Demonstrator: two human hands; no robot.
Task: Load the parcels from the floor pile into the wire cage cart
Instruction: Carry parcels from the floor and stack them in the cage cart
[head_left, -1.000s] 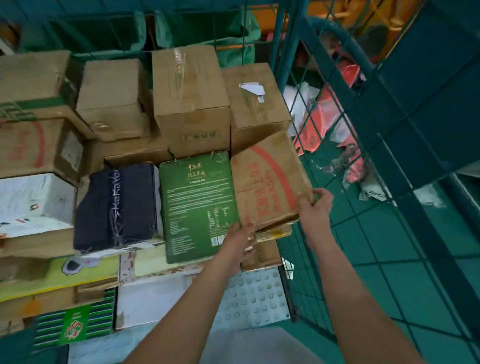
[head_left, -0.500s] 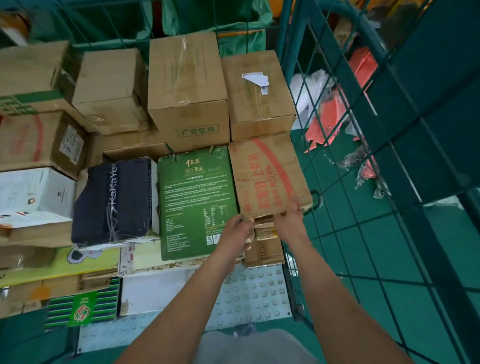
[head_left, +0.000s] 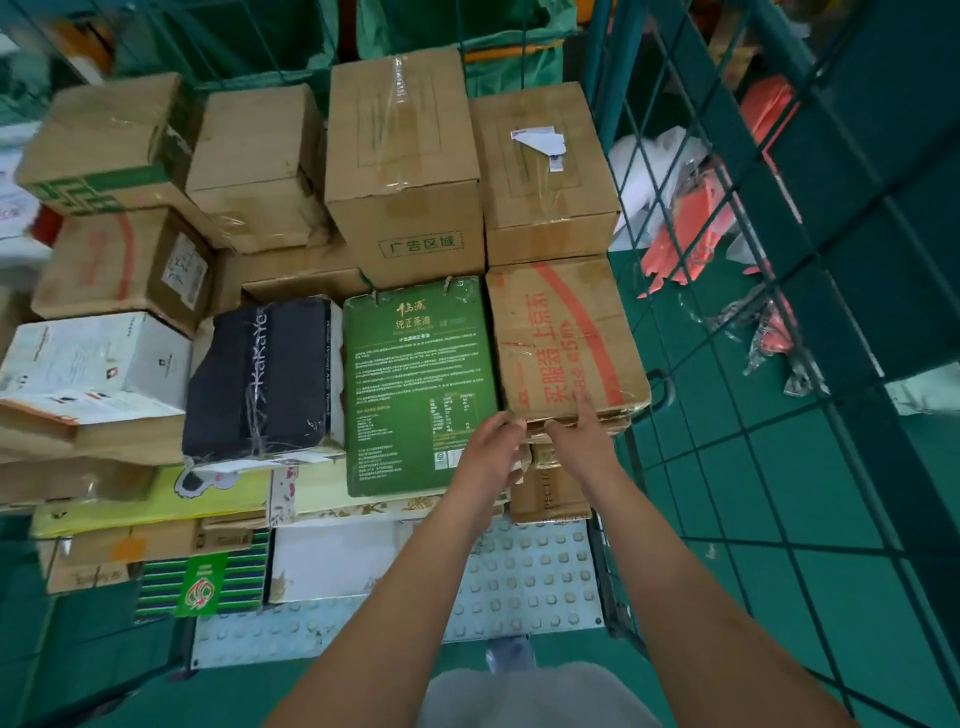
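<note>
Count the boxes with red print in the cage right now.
2. One box with red print sits at the right front under the right hand; another lies at the left, mid-row. More may be buried beneath the stack.

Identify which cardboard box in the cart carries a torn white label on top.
The brown box at the back right, beside the cage's wire side; the others there lack one.
</note>
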